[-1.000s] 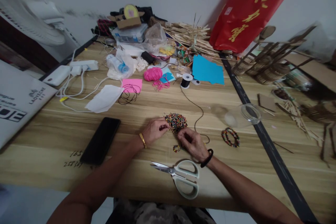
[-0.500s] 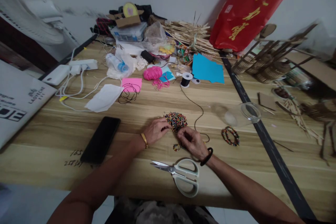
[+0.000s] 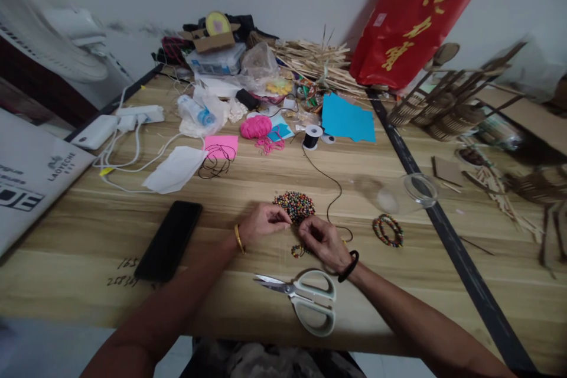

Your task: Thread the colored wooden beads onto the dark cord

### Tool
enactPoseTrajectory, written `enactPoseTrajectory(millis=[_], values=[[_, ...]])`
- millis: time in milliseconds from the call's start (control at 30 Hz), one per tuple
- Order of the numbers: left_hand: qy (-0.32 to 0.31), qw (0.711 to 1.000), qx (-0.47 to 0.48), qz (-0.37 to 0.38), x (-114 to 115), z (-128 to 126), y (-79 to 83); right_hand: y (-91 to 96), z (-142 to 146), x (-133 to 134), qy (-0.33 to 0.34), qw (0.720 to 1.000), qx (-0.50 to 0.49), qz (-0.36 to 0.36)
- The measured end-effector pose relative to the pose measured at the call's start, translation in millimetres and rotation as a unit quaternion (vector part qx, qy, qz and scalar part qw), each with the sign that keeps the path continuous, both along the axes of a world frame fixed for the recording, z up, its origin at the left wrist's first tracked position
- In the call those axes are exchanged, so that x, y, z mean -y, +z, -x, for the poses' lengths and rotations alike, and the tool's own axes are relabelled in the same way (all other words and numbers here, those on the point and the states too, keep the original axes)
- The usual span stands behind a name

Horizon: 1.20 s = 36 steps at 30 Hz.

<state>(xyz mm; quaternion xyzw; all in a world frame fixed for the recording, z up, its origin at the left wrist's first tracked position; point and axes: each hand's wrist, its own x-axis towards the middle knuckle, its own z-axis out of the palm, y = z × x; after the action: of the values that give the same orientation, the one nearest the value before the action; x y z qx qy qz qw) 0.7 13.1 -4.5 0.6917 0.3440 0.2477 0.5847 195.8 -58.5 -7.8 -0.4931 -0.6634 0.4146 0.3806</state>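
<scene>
A pile of small multicoloured beads (image 3: 295, 205) lies on the table just beyond my two hands. My left hand (image 3: 266, 221) is at the pile's near left edge, thumb and forefinger pinched together; whatever they hold is too small to make out. Close by on the right, my right hand (image 3: 325, 239) pinches a black cord (image 3: 340, 186) that runs from a spool (image 3: 312, 137) farther back. The fingertips of both hands nearly meet. Below the right fingers lies a short curved string of beads (image 3: 299, 251), partly hidden by that hand.
Scissors (image 3: 296, 295) lie partly open near the front edge. A black phone (image 3: 169, 240) is to the left, and a finished-looking beaded loop (image 3: 388, 230) to the right. Behind it a clear plastic jar (image 3: 410, 192) lies on its side. Pink yarn (image 3: 256, 126) and blue paper (image 3: 348, 118) sit farther back.
My left hand has shifted slightly right from the bead pile, bringing its pinched fingertips up to the right hand's. The right hand stays nearly in place; the view has tilted a little.
</scene>
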Motion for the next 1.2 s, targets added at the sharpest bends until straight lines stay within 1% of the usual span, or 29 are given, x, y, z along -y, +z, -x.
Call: enactPoseTrajectory(millis=[133,367,600,900,1200], values=[[-0.035,0.999,0.007,0.033,-0.4,-1.3,-3.3,1.8,0.6,0.3,0.004,1.0,-0.002,-0.006],[-0.054,0.998,0.005,0.027,1.1,-3.0,-0.3,0.6,0.3,0.8,0.005,1.0,0.006,-0.008],[-0.051,0.998,0.007,0.039,1.5,-3.7,-0.8,2.2,1.3,0.5,0.007,1.0,0.011,-0.011],[-0.045,0.998,0.007,0.044,4.7,-4.5,3.2,2.7,0.7,1.2,0.016,0.999,0.027,-0.027],[-0.051,0.998,0.0,0.043,4.4,-4.8,4.6,-1.3,0.7,1.4,0.018,0.999,0.027,-0.032]])
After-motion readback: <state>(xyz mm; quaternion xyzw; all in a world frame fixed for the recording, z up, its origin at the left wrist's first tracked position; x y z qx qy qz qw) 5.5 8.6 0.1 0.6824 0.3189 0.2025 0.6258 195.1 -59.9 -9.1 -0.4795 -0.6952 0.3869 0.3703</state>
